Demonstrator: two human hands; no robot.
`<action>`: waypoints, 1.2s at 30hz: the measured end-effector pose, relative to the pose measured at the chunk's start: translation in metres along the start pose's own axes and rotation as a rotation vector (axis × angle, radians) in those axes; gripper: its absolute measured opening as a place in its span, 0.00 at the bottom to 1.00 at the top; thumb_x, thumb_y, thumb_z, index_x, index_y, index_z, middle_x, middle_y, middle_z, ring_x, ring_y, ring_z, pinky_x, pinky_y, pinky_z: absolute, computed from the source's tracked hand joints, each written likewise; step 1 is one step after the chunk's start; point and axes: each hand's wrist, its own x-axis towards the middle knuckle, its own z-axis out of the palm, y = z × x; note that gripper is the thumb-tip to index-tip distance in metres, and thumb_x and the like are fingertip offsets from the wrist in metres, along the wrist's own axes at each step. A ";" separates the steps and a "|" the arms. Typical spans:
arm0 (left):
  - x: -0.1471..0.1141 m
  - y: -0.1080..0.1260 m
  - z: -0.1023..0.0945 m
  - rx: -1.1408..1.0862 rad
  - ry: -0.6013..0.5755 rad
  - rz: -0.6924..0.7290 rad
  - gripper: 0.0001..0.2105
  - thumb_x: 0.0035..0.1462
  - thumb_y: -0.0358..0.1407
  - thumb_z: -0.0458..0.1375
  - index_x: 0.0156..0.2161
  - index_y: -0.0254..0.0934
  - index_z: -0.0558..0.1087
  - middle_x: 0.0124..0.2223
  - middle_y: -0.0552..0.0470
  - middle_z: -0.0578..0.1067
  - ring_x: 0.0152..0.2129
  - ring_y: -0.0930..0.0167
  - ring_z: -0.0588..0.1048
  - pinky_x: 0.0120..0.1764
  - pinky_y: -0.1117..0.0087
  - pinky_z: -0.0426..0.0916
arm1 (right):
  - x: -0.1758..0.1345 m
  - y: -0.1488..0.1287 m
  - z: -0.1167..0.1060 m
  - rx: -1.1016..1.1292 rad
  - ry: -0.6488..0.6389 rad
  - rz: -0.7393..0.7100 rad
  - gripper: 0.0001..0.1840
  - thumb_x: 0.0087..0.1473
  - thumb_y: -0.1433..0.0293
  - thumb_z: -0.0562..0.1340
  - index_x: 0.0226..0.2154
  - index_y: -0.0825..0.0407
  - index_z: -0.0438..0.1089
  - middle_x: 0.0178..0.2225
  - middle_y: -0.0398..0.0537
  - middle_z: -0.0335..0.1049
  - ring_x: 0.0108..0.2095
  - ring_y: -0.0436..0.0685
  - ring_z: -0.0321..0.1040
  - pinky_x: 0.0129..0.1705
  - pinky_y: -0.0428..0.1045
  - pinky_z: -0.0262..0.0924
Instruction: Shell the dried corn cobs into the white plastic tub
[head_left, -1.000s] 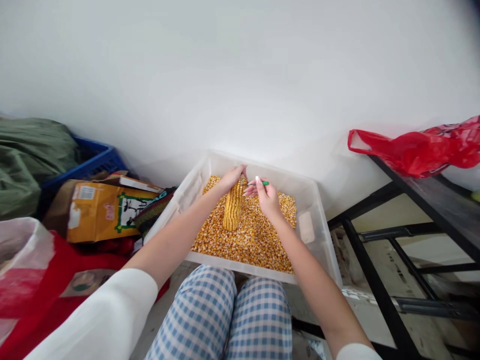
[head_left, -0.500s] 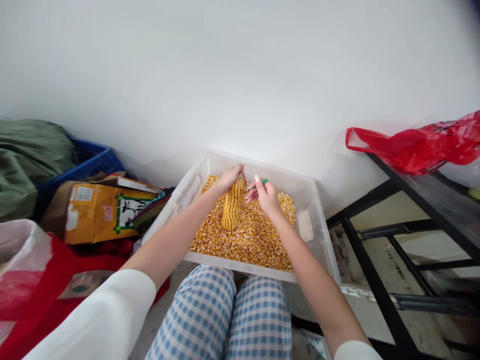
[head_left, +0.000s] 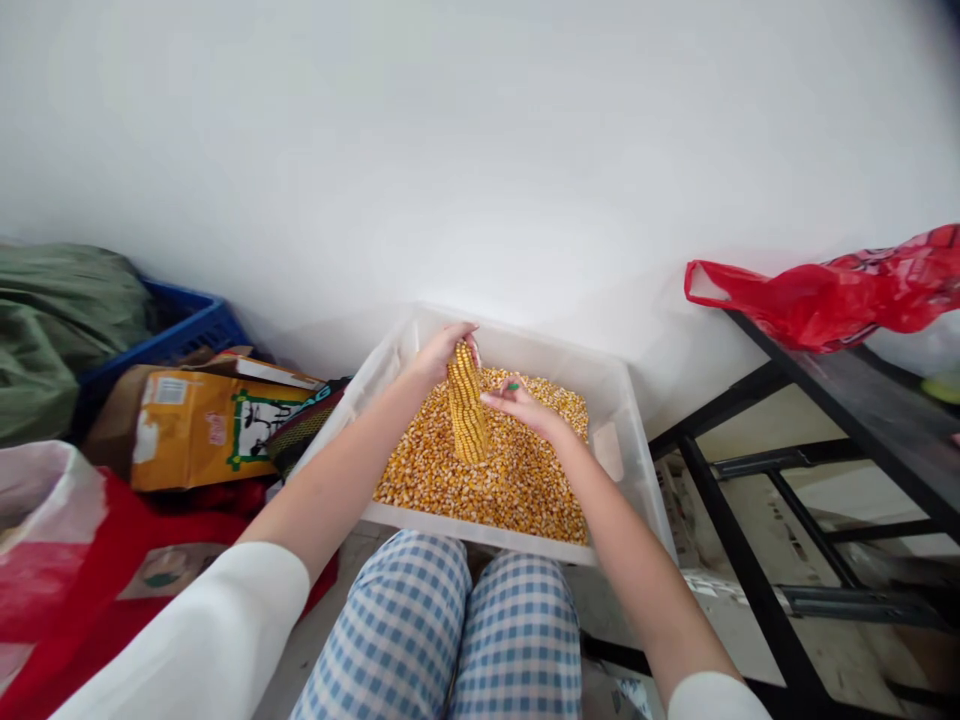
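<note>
My left hand [head_left: 448, 348] is closed around the upper end of a yellow corn cob [head_left: 466, 405]. The cob stands tilted, its lower end at the loose kernels. My right hand [head_left: 525, 406] is closed on a thin green-handled tool [head_left: 514, 386], of which only a bit of green shows. Its fingertips are at the cob's right side; the tool's working end is hidden. Beneath both hands, loose corn kernels [head_left: 517, 500] cover the bottom of a translucent plastic bin [head_left: 637, 430].
A white wall [head_left: 480, 160] rises behind the bin. To the left are a yellow box [head_left: 191, 425], a blue crate [head_left: 176, 325] and a red-and-white bag [head_left: 127, 580]. A black metal frame [head_left: 739, 540] with a red plastic bag [head_left: 832, 295] stands right. My checkered knees [head_left: 405, 630] are in front.
The cob has turned, its top now leaning left, and my left hand has shifted slightly left with it. My right hand has rotated and dropped a little, hiding most of the green-handled tool.
</note>
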 end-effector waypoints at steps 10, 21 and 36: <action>-0.005 0.030 -0.008 -0.238 0.266 0.181 0.19 0.50 0.49 0.46 0.30 0.34 0.67 0.24 0.49 0.72 0.25 0.71 0.72 0.32 0.70 0.66 | -0.011 -0.018 0.024 0.095 -0.017 -0.026 0.25 0.33 0.63 0.66 0.32 0.50 0.54 0.29 0.40 0.65 0.28 0.49 0.65 0.31 0.48 0.64; -0.010 -0.008 0.029 0.556 0.372 0.312 0.23 0.53 0.52 0.42 0.41 0.35 0.66 0.36 0.47 0.72 0.38 0.66 0.70 0.36 0.71 0.61 | -0.007 -0.020 0.024 0.042 0.338 -0.144 0.29 0.33 0.61 0.66 0.32 0.47 0.47 0.30 0.38 0.58 0.30 0.49 0.63 0.30 0.45 0.61; 0.001 -0.001 0.013 0.141 0.303 0.298 0.22 0.53 0.49 0.45 0.15 0.37 0.53 0.12 0.58 0.53 0.10 0.78 0.53 0.17 0.74 0.48 | -0.010 -0.027 0.035 0.204 0.303 -0.093 0.26 0.35 0.60 0.65 0.31 0.47 0.47 0.29 0.38 0.61 0.29 0.50 0.64 0.31 0.47 0.62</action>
